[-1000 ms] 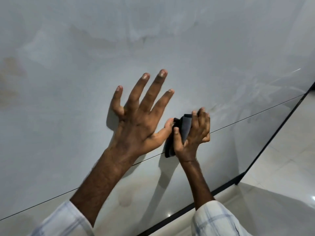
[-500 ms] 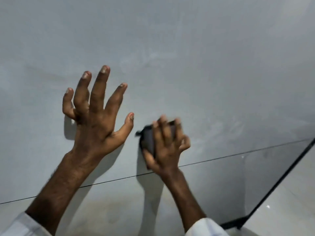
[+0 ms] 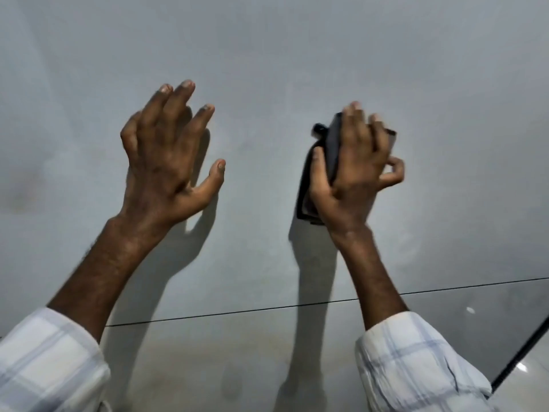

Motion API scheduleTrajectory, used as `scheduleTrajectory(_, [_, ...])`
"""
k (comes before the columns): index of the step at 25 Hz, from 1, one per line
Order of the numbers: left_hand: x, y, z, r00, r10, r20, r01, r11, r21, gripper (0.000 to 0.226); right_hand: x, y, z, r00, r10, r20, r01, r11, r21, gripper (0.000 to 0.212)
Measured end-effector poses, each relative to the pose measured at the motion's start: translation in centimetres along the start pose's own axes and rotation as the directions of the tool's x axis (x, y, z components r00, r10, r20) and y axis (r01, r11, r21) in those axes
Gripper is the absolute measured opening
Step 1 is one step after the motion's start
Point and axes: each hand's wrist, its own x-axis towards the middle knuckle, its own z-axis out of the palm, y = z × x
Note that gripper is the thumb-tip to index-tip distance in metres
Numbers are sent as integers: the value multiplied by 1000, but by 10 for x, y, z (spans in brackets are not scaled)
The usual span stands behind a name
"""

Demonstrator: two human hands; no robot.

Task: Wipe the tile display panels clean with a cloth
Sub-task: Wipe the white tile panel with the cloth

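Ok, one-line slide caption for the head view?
Right hand presses a dark cloth on the grey tile panel; left hand braces beside it.

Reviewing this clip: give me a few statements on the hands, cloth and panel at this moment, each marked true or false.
1. The right hand holds a dark cloth against the grey panel. True.
2. The left hand holds a second cloth. False: it holds nothing, fingers spread.
3. A thin dark seam crosses the panel below both hands. True.
4. The cloth is white. False: it is dark, near black.
5. Both sleeves are rolled above the elbows. False: a pale checked sleeve covers each forearm partway.
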Motion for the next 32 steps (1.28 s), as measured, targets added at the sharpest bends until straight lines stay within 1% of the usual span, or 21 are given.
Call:
scheduleTrajectory(2, [24,-15,-5,999,19,-28,-19,1000,17,67,-17,-14,-2,963,-245,111,244,970,24,56])
scheduleTrajectory(4, [35,-26,-5,999,21,-34,-19,999,38,69,-35,-4,-5,847,-502,175,493,865,93,55])
scheduleTrajectory(5, [37,-29,-3,999,25,-28,-23,998,55,70,-34,8,-8,813,-555,175,541,832,125,53])
scheduleTrajectory(6, [37,-31,-1,999,35,-24,-33,997,70,70,-29,18,-11,829,-536,162,516,843,150,52])
scheduleTrajectory(7, [36,-33,0,999,47,-24,-45,996,76,70,-21,25,-11,886,-443,138,423,893,154,52])
scheduleTrajectory(9, [37,-35,-1,997,64,-38,-62,996,57,68,10,28,-9,996,-83,41,76,987,140,53])
scheduleTrajectory(10, [41,-35,-4,997,67,-47,-65,997,41,67,32,23,-6,997,79,-6,-77,988,137,53])
scheduleTrajectory(11, [47,-36,-7,996,68,-58,-67,997,26,67,54,13,-3,987,161,-24,-157,979,127,54])
scheduleTrajectory(12, [55,-38,-10,995,70,-72,-69,998,13,67,71,-1,-1,987,156,-21,-153,982,107,56])
scheduleTrajectory(14, [73,-40,-15,993,71,-97,-71,997,1,68,87,-25,1,996,-90,14,88,993,82,57])
scheduleTrajectory(15, [83,-41,-17,992,69,-106,-69,998,3,69,86,-30,1,954,-296,41,290,951,106,56])
scheduleTrajectory(16, [93,-43,-19,991,72,-115,-72,997,8,70,81,-31,0,866,-496,69,484,864,139,52])
scheduleTrajectory(18, [110,-47,-22,988,94,-124,-94,996,10,71,73,-17,-3,698,-712,78,692,698,184,41])
scheduleTrajectory(19, [118,-51,-24,986,106,-132,-107,994,3,72,79,-9,-4,685,-726,59,706,682,190,39])
scheduleTrajectory(20, [126,-55,-25,983,114,-140,-116,993,-3,72,92,-1,-3,729,-683,42,665,721,193,40])
scheduleTrajectory(23, [148,-67,-27,981,114,-159,-113,993,11,75,153,1,1,919,-393,-13,388,900,198,51])
scheduleTrajectory(26, [160,-67,-25,976,128,-176,-123,992,38,75,192,-35,8,969,-244,-48,248,943,221,56])
scheduleTrajectory(28, [164,-65,-24,972,134,-191,-127,991,48,74,186,-56,12,918,-397,-16,391,895,217,55])
scheduleTrajectory(30, [167,-64,-24,971,135,-199,-132,991,28,74,173,-52,11,787,-617,5,603,771,207,49])
scheduleTrajectory(31, [170,-65,-24,970,138,-200,-138,990,13,74,174,-40,8,741,-671,-1,656,724,214,46])
scheduleTrajectory(32, [174,-66,-24,968,141,-206,-144,990,1,74,183,-23,5,739,-674,-19,658,715,237,45])
